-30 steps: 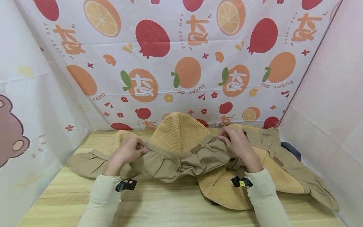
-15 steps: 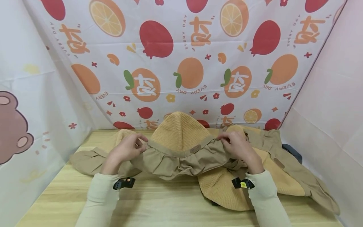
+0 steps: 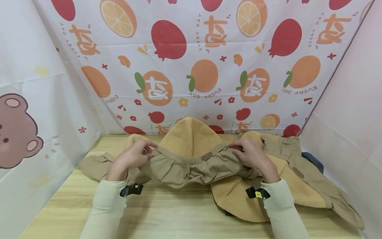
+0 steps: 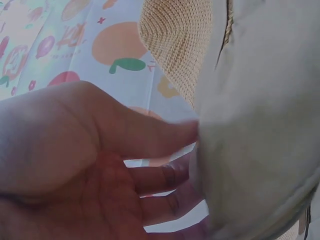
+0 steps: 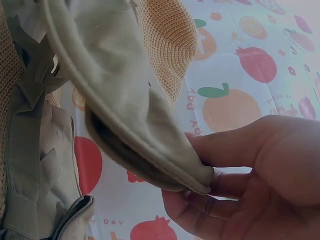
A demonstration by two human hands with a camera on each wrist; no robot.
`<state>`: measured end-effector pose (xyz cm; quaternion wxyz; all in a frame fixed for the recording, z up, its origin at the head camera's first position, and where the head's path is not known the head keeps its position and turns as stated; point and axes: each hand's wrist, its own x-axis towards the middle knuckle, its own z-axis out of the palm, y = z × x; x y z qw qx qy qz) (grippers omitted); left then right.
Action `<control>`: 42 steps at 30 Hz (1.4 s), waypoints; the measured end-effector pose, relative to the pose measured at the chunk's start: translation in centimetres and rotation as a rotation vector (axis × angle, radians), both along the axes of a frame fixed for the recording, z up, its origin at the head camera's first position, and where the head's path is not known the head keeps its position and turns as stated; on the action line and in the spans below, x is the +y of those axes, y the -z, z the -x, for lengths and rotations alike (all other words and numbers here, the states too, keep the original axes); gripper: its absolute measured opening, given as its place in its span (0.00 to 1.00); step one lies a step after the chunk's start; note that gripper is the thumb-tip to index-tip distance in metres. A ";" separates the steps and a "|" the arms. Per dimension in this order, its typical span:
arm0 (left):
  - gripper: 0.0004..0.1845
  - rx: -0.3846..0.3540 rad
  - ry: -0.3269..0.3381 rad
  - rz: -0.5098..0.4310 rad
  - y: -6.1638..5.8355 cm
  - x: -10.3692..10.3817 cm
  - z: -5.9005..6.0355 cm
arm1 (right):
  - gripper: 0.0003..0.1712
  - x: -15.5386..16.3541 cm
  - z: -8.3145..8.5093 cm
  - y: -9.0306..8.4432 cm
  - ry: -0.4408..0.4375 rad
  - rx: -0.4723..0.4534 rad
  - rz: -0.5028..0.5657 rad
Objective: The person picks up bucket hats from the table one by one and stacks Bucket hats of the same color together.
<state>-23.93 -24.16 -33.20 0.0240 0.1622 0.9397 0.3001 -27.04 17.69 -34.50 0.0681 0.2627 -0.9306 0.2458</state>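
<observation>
Both hands pinch the straw hat [image 3: 191, 146] at its band, left hand [image 3: 131, 158] and right hand [image 3: 253, 156] at opposite sides, keeping it raised over 2 more hats [image 3: 298, 172] on the bench [image 3: 167, 215].

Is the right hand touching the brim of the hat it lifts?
Touching. The right wrist view shows the right hand pinching the hat by its khaki brim edge between thumb and fingers.

Light wooden table [image 3: 167, 215]; tan-brimmed knit hats lying on it: one far left [image 3: 95, 166], a pile right [image 3: 301, 186], dark item [image 3: 313, 159] far right.
</observation>
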 end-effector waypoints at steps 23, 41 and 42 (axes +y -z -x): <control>0.24 0.020 -0.031 0.041 -0.8 -0.8 -0.6 | 0.15 -0.5 -0.1 -0.1 -0.056 0.002 0.008; 0.23 0.135 -0.037 0.080 -1.2 -3.0 -1.7 | 0.14 -2.9 -1.3 -0.1 -0.078 -0.004 0.059; 0.23 0.134 -0.042 0.083 -1.3 -3.1 -1.7 | 0.14 -3.0 -1.4 -0.1 -0.080 -0.011 0.063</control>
